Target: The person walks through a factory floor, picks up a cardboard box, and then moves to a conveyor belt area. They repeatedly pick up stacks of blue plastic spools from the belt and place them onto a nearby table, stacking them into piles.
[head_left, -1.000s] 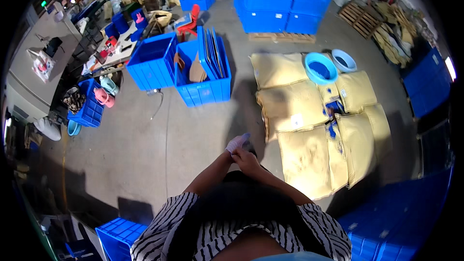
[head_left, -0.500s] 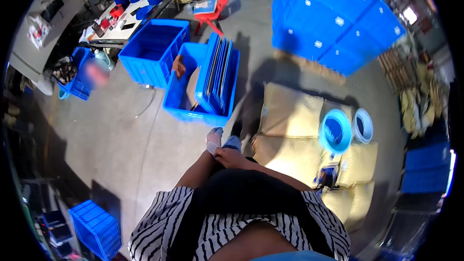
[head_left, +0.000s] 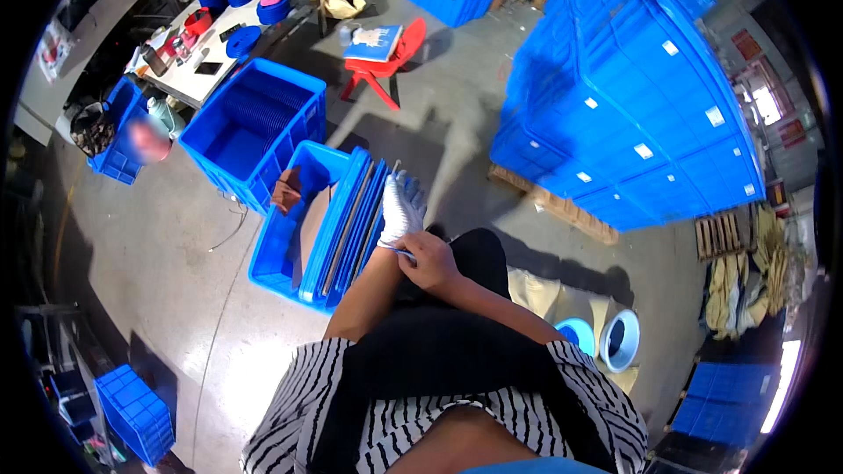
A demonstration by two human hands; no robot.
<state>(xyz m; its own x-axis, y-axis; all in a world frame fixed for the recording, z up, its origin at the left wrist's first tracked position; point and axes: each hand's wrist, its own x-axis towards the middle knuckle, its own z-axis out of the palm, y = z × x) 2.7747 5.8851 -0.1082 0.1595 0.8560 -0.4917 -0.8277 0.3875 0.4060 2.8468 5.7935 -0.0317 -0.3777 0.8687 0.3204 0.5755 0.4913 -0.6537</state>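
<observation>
My left hand [head_left: 401,212] wears a white work glove with blue-grey fingers. Its fingers stretch up and away from me, somewhat apart, and hold nothing I can see. At the left wrist, my bare right hand [head_left: 429,262] pinches the cuff of that glove. Just left of the gloved hand stands a blue crate [head_left: 265,253], with several blue boards [head_left: 349,224] upright in it, brown sheets beside them and a brown piece [head_left: 286,190] on its left rim.
Another blue crate [head_left: 206,145] holds dark ribbed items. Ahead is a red stool [head_left: 399,57] with a blue-covered item on it. Tall stacked blue bins [head_left: 606,123] rise on a wooden pallet [head_left: 575,212] at right. Basins [head_left: 620,342] and tan sacks [head_left: 533,294] lie at lower right.
My view has turned and moved forward, bringing the crate of boards beside my hands. Both hands have risen together; the left glove's fingers are now stretched out, the right still at its cuff.
</observation>
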